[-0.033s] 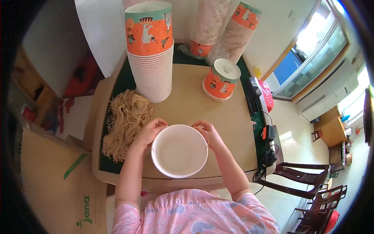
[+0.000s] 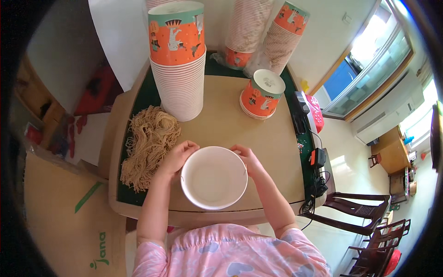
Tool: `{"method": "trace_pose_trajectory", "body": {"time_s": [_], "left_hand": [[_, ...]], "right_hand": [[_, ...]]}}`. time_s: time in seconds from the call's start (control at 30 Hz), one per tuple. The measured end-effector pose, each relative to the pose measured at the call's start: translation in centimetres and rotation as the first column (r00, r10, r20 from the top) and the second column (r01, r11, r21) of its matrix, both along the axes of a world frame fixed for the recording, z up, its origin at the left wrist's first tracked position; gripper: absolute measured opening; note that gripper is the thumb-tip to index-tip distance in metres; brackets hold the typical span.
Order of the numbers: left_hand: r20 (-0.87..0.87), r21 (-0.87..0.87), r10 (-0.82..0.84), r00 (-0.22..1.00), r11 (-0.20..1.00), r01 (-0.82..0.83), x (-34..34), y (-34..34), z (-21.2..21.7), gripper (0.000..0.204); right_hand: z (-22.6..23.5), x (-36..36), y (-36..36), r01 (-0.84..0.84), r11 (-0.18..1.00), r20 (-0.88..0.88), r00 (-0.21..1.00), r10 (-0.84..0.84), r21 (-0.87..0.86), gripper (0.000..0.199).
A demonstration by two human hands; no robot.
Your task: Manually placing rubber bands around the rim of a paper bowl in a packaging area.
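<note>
A white paper bucket [image 2: 214, 177] is in front of me, its open mouth facing up and nothing visible inside. Short pieces of tan cord show at its left and right rim. My left hand [image 2: 179, 156] is closed at the bucket's upper left side, fingers curled. On the upper right side, my right hand [image 2: 247, 159] is closed against it too; its fingertips are partly hidden behind the rim. Left of my left hand lies a tangled pile of tan cords [image 2: 150, 147].
Beyond my hands rises a tall stack of upside-down orange and green paper buckets [image 2: 177, 60]. A shorter upside-down stack [image 2: 262, 94] stands at the right. Bagged stacks [image 2: 247, 27] lean by the wall. Black cables [image 2: 316, 184] run along the right table edge, near a dark chair [image 2: 357, 210].
The bucket has shifted very slightly to the right and away from me, and my hands have moved a little with it. Everything else stays where it was.
</note>
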State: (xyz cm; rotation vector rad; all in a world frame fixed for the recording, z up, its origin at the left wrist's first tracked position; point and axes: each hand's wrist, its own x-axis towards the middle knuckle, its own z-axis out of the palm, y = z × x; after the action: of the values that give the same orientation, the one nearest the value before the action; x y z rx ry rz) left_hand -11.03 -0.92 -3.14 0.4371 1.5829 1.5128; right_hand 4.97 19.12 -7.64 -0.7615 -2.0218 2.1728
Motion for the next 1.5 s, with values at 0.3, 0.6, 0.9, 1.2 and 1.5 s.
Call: {"method": "trace_pose_trajectory", "body": {"time_s": [0.3, 0.6, 0.9, 1.2, 1.5], "left_hand": [[-0.625, 0.116, -0.006, 0.781, 0.988, 0.1, 4.2, -0.7, 4.0, 0.01], [-0.749, 0.649, 0.644, 0.158, 0.761, -0.025, 7.6, -3.1, 7.7, 0.025], [0.47, 0.799, 0.857, -0.21, -0.312, 0.513, 10.2, -3.9, 10.9, 0.034], [0.008, 0.946, 0.959, -0.284, 0.085, 0.313, 6.9, -3.4, 9.4, 0.028], [-0.444, 0.878, 0.871, -0.211, 0.47, 0.092, 4.3, -2.0, 8.0, 0.022]], "right_hand": [[1.9, 2.5, -1.3, -0.065, 0.97, -0.071, 0.996, 0.05, -0.235, 0.031], [11.3, 4.1, 7.7, 0.31, 0.884, -0.289, 0.933, -0.213, 0.349, 0.024], [19.2, -5.4, 18.1, 0.603, -0.53, -0.606, 0.771, 0.195, 0.596, 0.027], [8.7, -6.5, 16.2, 0.378, -0.54, -0.287, 0.925, 0.248, 0.752, 0.026], [2.1, -5.1, 14.0, 0.082, -0.421, -0.014, 0.987, 0.162, 0.903, 0.017]]}}
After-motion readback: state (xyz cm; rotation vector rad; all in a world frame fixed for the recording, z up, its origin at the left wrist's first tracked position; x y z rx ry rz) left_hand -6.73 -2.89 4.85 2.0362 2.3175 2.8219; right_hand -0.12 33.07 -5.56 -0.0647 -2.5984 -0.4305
